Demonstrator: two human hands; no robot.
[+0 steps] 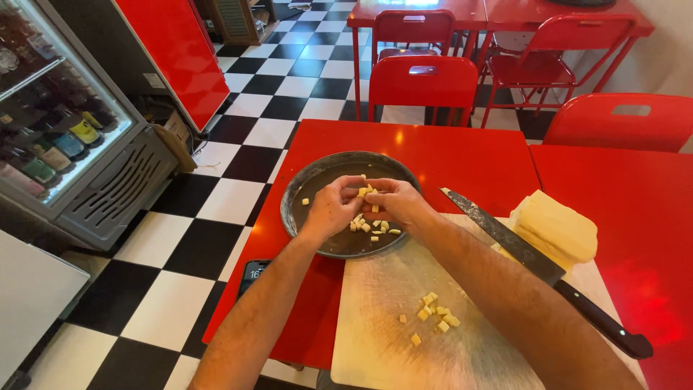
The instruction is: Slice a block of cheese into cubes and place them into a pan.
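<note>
My left hand (328,209) and right hand (399,204) pinch cheese cubes (367,191) together over the round pan (310,180); my fingers hide how many. More cubes lie near on the cutting board (375,339), cut off below. Red table (447,155), checkered floor (216,188) left.

**Pan behind the board, knife and block to the right**

A round pan (310,180) sits on the table (462,155), just behind a cutting board (382,339) that lies at the table's near edge. Both hands meet over the pan: the left hand (330,209) beside the right hand (398,205), with small cubes (367,191) pinched between them. More cubes (372,227) lie in the pan below the hands, and a loose cluster of cubes (433,312) rests on the board. A knife (538,266) lies slantwise across the board's right side, its handle nearest the person. Right of the blade sits a block (557,228). A phone (252,275) lies at the table's left edge, in front of the pan. Chairs (423,81) stand behind the table, and a fridge (65,130) stands on the floor far left.
</note>
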